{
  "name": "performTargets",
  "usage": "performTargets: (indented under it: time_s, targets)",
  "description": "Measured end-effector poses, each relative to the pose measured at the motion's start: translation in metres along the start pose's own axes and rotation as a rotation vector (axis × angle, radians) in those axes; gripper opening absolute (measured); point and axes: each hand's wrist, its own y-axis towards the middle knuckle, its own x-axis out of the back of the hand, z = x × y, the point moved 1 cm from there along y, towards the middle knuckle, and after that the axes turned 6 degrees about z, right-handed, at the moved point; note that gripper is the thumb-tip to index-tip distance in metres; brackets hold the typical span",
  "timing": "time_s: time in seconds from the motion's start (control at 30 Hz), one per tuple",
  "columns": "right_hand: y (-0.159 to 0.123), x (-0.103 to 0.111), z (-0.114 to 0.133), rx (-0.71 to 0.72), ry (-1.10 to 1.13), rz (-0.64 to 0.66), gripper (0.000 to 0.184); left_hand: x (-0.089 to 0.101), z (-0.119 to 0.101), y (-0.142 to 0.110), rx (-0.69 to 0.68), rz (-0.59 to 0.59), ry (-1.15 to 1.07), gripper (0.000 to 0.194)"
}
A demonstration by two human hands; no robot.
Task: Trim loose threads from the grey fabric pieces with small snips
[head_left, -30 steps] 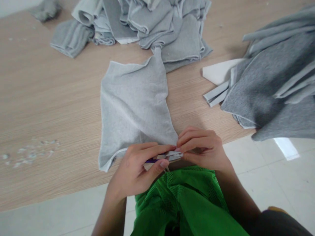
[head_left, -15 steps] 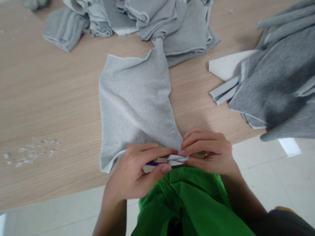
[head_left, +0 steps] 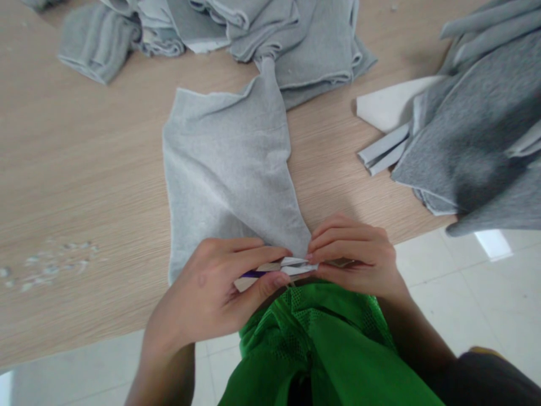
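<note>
A light grey fabric piece lies spread on the table, its near corner drawn to the table's front edge. My left hand is closed, thumb against fingers, on the fabric's near edge. Within its grip shows a narrow dark purple strip beside a beige surface; what it belongs to is hidden. My right hand pinches the near right corner of the fabric. Between both sets of fingertips, narrow pale folds stand slightly apart. The fabric's far corner narrows into a twisted end touching the pile behind.
Folded grey fabric pieces are heaped at the back. On the right, darker grey fabric overhangs the table edge, beside a white piece. Small pale scraps lie at left. Green clothing is just below my hands.
My left hand has shifted slightly left and turned, covering the fabric's near left corner. The right hand keeps its pinch almost in place. The whole view has shifted slightly.
</note>
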Motion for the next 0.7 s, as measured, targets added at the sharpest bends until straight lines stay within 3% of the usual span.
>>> performTargets:
  time_s: [0.33,0.7]
  targets:
    - [-0.0012,-0.0004,-0.0008,0.005,-0.024,-0.02,0.006,-0.0048,0.0015,-0.003,-0.022,-0.054,0.003,0.02]
    - [-0.0027,-0.0015,-0.0017,0.017,-0.054,-0.008,0.007,-0.0056,0.0042,0.0031,-0.019,0.015,-0.05,0.017]
